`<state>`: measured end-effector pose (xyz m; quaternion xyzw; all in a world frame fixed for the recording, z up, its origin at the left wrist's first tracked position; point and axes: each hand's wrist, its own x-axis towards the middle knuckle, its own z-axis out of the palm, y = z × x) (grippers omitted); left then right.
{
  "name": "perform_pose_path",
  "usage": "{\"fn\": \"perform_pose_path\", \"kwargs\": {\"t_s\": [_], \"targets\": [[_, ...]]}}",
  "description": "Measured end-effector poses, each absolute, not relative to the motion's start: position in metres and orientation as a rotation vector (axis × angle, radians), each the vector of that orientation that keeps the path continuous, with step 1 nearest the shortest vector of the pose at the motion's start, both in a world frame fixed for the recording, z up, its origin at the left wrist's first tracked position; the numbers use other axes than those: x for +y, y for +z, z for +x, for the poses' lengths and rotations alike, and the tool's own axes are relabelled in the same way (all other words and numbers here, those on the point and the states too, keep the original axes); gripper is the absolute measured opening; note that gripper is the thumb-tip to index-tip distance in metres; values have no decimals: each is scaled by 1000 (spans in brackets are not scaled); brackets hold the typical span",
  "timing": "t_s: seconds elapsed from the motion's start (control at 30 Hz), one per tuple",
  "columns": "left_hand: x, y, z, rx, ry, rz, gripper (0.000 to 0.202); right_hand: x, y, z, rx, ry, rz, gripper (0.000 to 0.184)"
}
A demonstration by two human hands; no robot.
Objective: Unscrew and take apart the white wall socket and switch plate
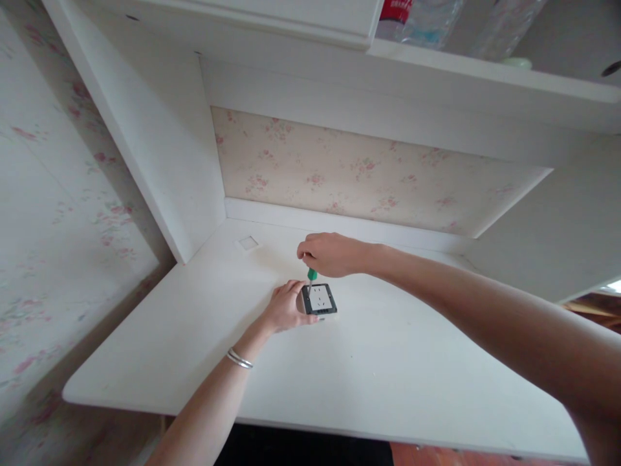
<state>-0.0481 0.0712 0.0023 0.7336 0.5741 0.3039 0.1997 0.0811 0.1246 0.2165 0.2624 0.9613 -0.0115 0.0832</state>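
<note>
A small square wall socket module (320, 299), white face in a dark grey frame, lies flat on the white desk (388, 362). My left hand (285, 307) grips its left side, fingers curled around the edge; a silver bangle sits on that wrist. My right hand (330, 254) is closed in a fist over a screwdriver with a green handle (311, 276). The tool stands upright with its tip on the socket's left part. Most of the handle is hidden inside my fist.
A small white square piece (248, 243) lies on the desk near the back left corner. Floral wallpaper backs the desk. A white side panel (160, 142) stands at the left. A shelf above carries plastic bottles (422, 19).
</note>
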Motion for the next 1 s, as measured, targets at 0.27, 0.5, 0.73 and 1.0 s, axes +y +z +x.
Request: {"fn": "perform_pose_path", "kwargs": {"t_s": [0.27,0.5,0.73,1.0], "targets": [[71,1,-48,1590,909,2072,83,123,217,82,2863,44,877,33],[71,0,-48,1590,921,2066,81,126,211,83,2830,58,991,33],[71,2,-47,1603,933,2017,81,120,217,79,2780,18,959,34],[72,14,-47,1580,874,2019,77,119,216,78,2777,-21,1019,45]]}}
